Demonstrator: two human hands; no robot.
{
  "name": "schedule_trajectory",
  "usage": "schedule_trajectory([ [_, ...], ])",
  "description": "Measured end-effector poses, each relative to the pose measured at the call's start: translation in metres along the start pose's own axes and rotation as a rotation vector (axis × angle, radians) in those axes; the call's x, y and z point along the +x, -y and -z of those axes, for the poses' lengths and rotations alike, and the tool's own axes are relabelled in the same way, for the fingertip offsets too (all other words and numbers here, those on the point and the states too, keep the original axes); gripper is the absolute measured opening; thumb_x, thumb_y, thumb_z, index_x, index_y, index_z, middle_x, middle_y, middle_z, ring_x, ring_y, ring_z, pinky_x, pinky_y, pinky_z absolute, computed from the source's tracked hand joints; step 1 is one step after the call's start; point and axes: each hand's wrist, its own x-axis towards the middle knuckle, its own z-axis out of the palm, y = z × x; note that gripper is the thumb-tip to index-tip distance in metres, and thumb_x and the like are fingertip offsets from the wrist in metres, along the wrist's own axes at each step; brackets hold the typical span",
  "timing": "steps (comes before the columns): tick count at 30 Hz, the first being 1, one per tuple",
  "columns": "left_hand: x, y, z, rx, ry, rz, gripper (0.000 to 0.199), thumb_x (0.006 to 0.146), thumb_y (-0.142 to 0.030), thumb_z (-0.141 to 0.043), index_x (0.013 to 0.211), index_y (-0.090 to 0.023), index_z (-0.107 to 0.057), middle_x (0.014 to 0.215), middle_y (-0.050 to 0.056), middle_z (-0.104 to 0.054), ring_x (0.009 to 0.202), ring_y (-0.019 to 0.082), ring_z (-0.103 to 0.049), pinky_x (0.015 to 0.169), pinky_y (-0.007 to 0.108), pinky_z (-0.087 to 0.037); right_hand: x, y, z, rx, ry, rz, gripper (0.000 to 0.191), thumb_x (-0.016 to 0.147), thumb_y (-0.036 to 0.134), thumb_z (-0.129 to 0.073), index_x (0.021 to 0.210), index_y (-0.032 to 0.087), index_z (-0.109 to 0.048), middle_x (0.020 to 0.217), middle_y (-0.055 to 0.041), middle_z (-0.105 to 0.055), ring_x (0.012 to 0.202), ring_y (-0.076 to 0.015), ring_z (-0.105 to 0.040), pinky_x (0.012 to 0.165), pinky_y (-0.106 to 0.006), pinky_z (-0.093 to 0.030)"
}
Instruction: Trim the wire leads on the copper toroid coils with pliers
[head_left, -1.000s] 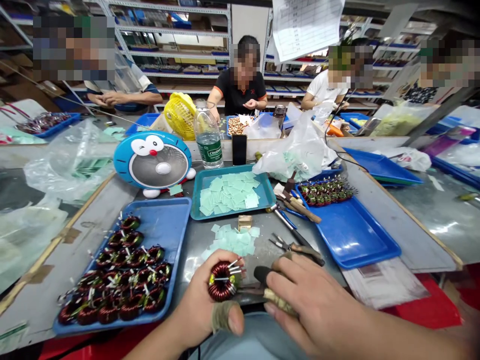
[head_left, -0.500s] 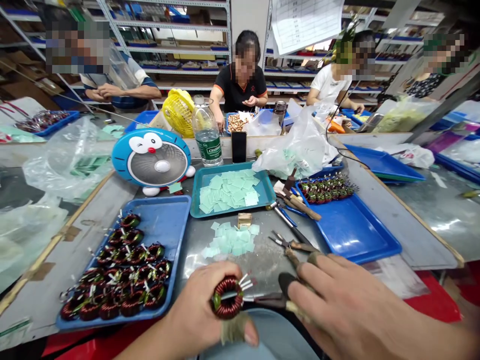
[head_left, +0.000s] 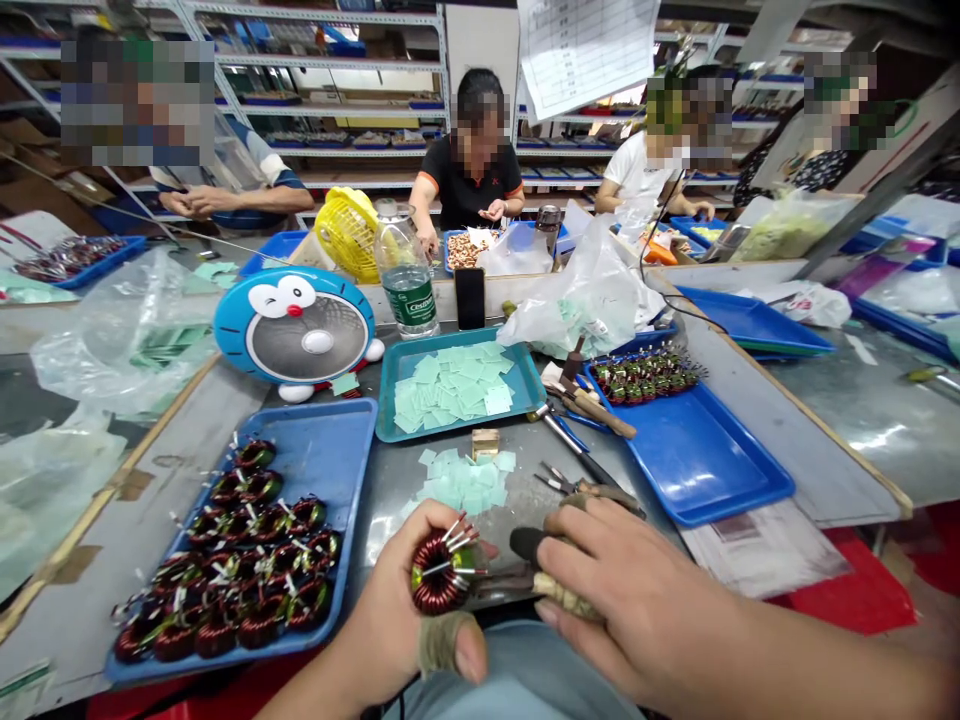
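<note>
Currently, left hand [head_left: 390, 590] clasps a copper toroid coil [head_left: 439, 572]; right hand [head_left: 630, 590] grips black-handled pliers [head_left: 526, 545]. Blue tray [head_left: 322, 440] of coils near tabletop's [head_left: 525, 505] left edge; steel shelving [head_left: 352, 103] behind.

Compared with half a second ago, the left hand [head_left: 394, 590] has moved back leftward and turned the coil [head_left: 435, 574], so its leads [head_left: 456, 533] now fan up and to the right instead of lying nearly level. The right hand [head_left: 637, 600] has also come leftward, closing the gap, and the pliers [head_left: 506, 581] now reach just beside the coil.
</note>
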Motion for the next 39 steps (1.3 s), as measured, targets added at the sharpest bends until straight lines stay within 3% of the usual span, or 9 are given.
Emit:
schedule_trajectory([
  [6, 0.001, -0.004, -0.006, -0.047, 0.06, -0.011, 0.074, 0.042, -0.036, -0.107, 0.096, -0.023, -0.057, 0.087, 0.001, -0.076, 0.075, 0.015, -0.065, 0.067, 0.019, -0.046, 0.005, -0.003, -0.001, -0.001, 0.033, 0.045, 0.01, 0.101, 0.035, -0.054, 0.103, 0.025, -0.058, 0.105, -0.0037, -0.06, 0.094, -0.0245, -0.052, 0.085, -0.042, -0.038],
  [13, 0.003, -0.004, -0.002, 0.058, 0.064, -0.084, 0.075, 0.035, -0.024, -0.108, 0.094, -0.02, -0.063, 0.084, -0.002, -0.07, 0.074, 0.013, -0.057, 0.067, 0.018, -0.042, 0.004, -0.005, 0.009, 0.057, 0.085, 0.059, 0.013, 0.1, 0.038, -0.057, 0.103, 0.025, -0.06, 0.103, -0.0032, -0.06, 0.093, -0.0226, -0.053, 0.083, -0.038, -0.038],
  [19, 0.002, -0.003, -0.001, 0.019, 0.205, -0.018, 0.073, 0.049, -0.057, -0.099, 0.095, -0.02, -0.057, 0.083, 0.002, -0.067, 0.07, 0.014, -0.054, 0.065, 0.023, -0.043, 0.006, -0.007, 0.021, 0.06, 0.149, 0.105, 0.013, 0.099, 0.037, -0.058, 0.103, 0.025, -0.062, 0.101, -0.0026, -0.061, 0.093, -0.0207, -0.057, 0.081, -0.035, -0.041],
  [24, 0.004, -0.004, -0.001, 0.015, 0.302, 0.023, 0.078, 0.043, -0.065, -0.097, 0.089, -0.02, -0.054, 0.076, -0.002, -0.06, 0.061, 0.01, -0.047, 0.058, 0.02, -0.04, 0.008, -0.006, 0.03, 0.066, 0.213, 0.179, 0.011, 0.096, 0.035, -0.061, 0.1, 0.025, -0.062, 0.099, -0.0023, -0.066, 0.09, -0.0207, -0.061, 0.08, -0.033, -0.043],
  [27, 0.004, -0.009, 0.0, 0.157, 0.242, -0.008, 0.071, 0.047, -0.06, -0.099, 0.089, -0.02, -0.057, 0.075, -0.004, -0.058, 0.062, 0.01, -0.045, 0.056, 0.02, -0.037, -0.003, -0.004, 0.033, -0.014, 0.164, 0.126, 0.004, 0.095, 0.028, -0.061, 0.098, 0.025, -0.062, 0.096, -0.0025, -0.066, 0.088, -0.022, -0.062, 0.077, -0.034, -0.043],
  [31, 0.003, -0.02, 0.003, 0.508, 0.169, -0.088, 0.054, 0.052, -0.031, -0.102, 0.088, -0.02, -0.063, 0.074, -0.005, -0.059, 0.065, 0.012, -0.048, 0.059, 0.02, -0.037, -0.022, -0.005, 0.029, -0.143, 0.017, 0.056, 0.012, 0.088, 0.02, -0.066, 0.099, 0.026, -0.063, 0.095, -0.0026, -0.066, 0.083, -0.0237, -0.06, 0.075, -0.037, -0.043],
  [35, 0.001, -0.023, 0.004, 0.299, 0.054, -0.066, 0.055, 0.057, -0.031, -0.101, 0.093, -0.023, -0.059, 0.067, -0.007, -0.062, 0.056, 0.012, -0.053, 0.055, 0.02, -0.039, -0.023, -0.009, 0.016, -0.17, -0.128, -0.015, 0.007, 0.095, 0.019, -0.058, 0.099, 0.024, -0.062, 0.099, -0.0064, -0.064, 0.09, -0.0263, -0.058, 0.082, -0.041, -0.044],
  [39, 0.003, -0.017, 0.0, 0.134, -0.01, -0.07, 0.068, 0.044, -0.041, -0.105, 0.089, -0.02, -0.059, 0.076, -0.003, -0.067, 0.062, 0.012, -0.055, 0.057, 0.019, -0.04, -0.01, -0.001, 0.005, -0.032, -0.031, 0.002, 0.005, 0.098, 0.022, -0.056, 0.099, 0.024, -0.061, 0.101, -0.0056, -0.063, 0.095, -0.0253, -0.058, 0.088, -0.042, -0.044],
])
